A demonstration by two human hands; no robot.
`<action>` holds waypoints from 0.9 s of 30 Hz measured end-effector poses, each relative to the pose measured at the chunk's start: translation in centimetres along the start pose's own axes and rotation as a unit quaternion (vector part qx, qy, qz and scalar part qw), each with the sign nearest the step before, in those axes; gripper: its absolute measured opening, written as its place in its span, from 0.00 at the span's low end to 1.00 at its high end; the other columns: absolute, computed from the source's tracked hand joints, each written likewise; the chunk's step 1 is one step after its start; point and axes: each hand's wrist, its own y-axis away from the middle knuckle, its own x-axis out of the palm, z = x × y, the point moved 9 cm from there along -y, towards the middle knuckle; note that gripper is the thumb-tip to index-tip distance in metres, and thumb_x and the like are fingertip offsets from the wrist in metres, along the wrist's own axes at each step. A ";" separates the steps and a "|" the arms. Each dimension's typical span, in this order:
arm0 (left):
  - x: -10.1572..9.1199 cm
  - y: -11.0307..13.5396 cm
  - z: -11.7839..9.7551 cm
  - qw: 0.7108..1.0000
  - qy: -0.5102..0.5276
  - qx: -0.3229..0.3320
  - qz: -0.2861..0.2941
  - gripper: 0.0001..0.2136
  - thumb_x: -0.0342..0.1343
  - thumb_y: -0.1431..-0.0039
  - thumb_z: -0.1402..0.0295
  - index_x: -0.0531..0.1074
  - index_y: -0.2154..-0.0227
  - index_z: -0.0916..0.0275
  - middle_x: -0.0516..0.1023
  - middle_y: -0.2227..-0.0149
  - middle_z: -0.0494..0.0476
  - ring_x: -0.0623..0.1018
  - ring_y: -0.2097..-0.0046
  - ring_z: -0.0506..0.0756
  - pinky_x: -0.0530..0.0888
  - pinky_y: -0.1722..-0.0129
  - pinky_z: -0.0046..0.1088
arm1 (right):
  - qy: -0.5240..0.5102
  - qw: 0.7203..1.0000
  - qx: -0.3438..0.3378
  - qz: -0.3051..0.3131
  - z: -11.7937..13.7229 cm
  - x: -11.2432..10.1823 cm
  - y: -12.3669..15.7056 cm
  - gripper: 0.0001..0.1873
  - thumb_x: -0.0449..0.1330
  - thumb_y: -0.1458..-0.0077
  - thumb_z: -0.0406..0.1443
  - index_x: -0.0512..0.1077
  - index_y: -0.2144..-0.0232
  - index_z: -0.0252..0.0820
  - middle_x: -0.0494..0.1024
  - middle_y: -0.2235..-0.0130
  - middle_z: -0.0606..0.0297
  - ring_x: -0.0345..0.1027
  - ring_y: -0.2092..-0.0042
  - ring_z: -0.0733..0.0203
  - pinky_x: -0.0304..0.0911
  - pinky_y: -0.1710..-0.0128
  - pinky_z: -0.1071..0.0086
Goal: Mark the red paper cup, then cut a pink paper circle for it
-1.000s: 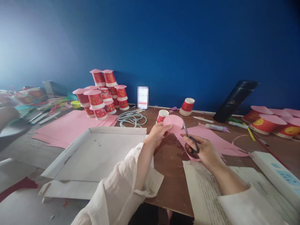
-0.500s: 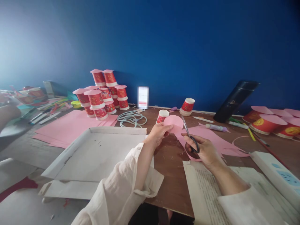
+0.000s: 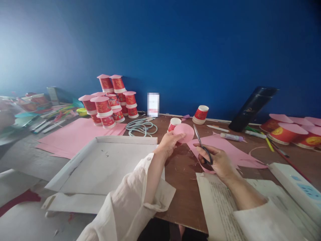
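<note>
My left hand [image 3: 169, 143] pinches a round pink paper disc [image 3: 184, 132] and holds it up above the brown table. My right hand [image 3: 217, 162] grips black-handled scissors [image 3: 202, 146], blades pointing up toward the disc's right edge. Under my right hand lies the cut pink paper sheet [image 3: 225, 150]. A small red paper cup [image 3: 174, 124] stands just behind the disc.
Stacked red cups with pink lids [image 3: 107, 100] stand at the back left by pink sheets [image 3: 67, 137]. A white shallow box lid [image 3: 100, 164] lies left of my arm. A tipped cup [image 3: 200, 114], glue stick [image 3: 230, 136], black flask [image 3: 250, 107], lidded cups [image 3: 286, 131] and printed papers [image 3: 220, 207] sit right.
The pink disc has come free of the sheet and shifted slightly left with my left hand. The scissors stay almost in place.
</note>
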 end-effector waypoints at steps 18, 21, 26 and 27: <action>0.1 -0.3 -0.1 0.999 0.027 0.009 0.039 0.16 0.74 0.64 0.66 0.77 0.72 0.67 0.72 0.73 0.51 0.66 0.71 0.45 0.63 0.71 0.23 | 0.023 1.000 -0.005 -0.003 0.2 -0.5 -0.2 0.34 0.67 0.53 0.59 0.80 0.53 0.41 0.72 0.77 0.69 0.63 0.72 0.64 0.56 0.71 0.70; 0.2 -0.4 0.0 0.999 0.018 0.012 0.046 0.16 0.74 0.63 0.65 0.76 0.73 0.67 0.71 0.74 0.51 0.66 0.72 0.45 0.62 0.72 0.24 | 0.017 1.000 -0.009 -0.001 0.5 -0.3 0.0 0.34 0.67 0.53 0.59 0.80 0.54 0.40 0.72 0.77 0.69 0.63 0.72 0.64 0.56 0.71 0.69; 0.3 -0.4 0.0 0.998 -0.002 0.016 0.053 0.15 0.73 0.61 0.64 0.76 0.73 0.67 0.72 0.73 0.52 0.67 0.72 0.45 0.62 0.71 0.25 | -0.002 1.000 -0.009 -0.006 0.6 -0.3 0.2 0.34 0.68 0.56 0.58 0.81 0.56 0.39 0.71 0.78 0.69 0.62 0.73 0.65 0.57 0.71 0.69; 0.3 -0.4 0.0 0.998 -0.007 0.015 0.054 0.15 0.73 0.61 0.63 0.76 0.74 0.67 0.73 0.74 0.52 0.67 0.72 0.45 0.61 0.71 0.25 | -0.002 1.000 -0.008 -0.007 0.5 -0.2 0.2 0.34 0.68 0.56 0.58 0.81 0.56 0.39 0.71 0.78 0.69 0.62 0.73 0.65 0.57 0.71 0.69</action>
